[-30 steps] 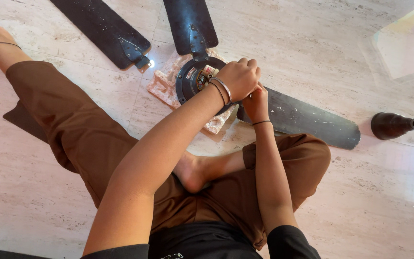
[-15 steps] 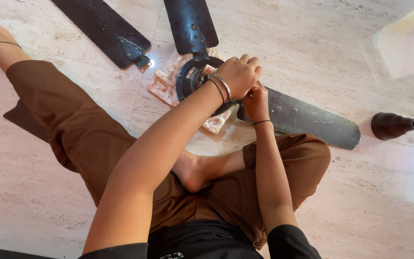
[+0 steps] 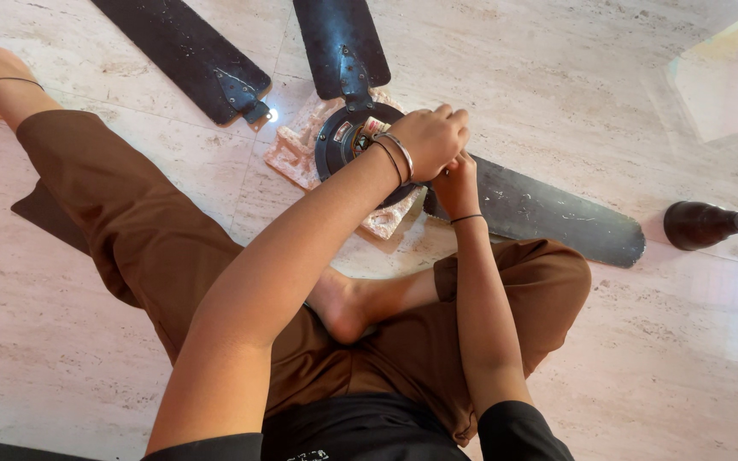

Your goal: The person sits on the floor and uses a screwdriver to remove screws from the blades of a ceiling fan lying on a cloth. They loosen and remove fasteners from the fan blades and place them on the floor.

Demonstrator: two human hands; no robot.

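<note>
The left hand (image 3: 430, 138) is curled into a loose fist, knuckles up, over the rim of the fan motor (image 3: 354, 143), on the side where the right-pointing blade (image 3: 548, 212) joins it. Its fingers are folded together rather than spread; whatever they grip is hidden beneath the hand, so I cannot tell what it holds. Two metal bangles (image 3: 396, 156) sit at its wrist. Just below it, touching or nearly so, the right hand (image 3: 459, 183) is bunched at the root of the same blade, fingertips drawn in as if pinching something small. That object cannot be made out.

Compared with the pictures from a second and half a second ago, almost nothing has moved: the left fist has shifted slightly and the right hand remains tucked under it. Both hands stay at the same joint between motor and blade, so the work there appears to be going on, not finished or abandoned.

The fan motor itself is a dark round housing lying on a pale crumpled cloth (image 3: 299, 152) on the marble floor (image 3: 574, 77). A second blade (image 3: 342, 44) runs from the motor's far side toward the top edge. A third blade (image 3: 188, 53) lies detached, up and to the left of the motor, its bracket end pointing toward it. Well to the right of the motor, beyond the blade tip, a dark brown bottle-shaped piece (image 3: 702, 224) lies on its side. The person sits cross-legged in brown trousers (image 3: 130, 213), near the motor.
</note>
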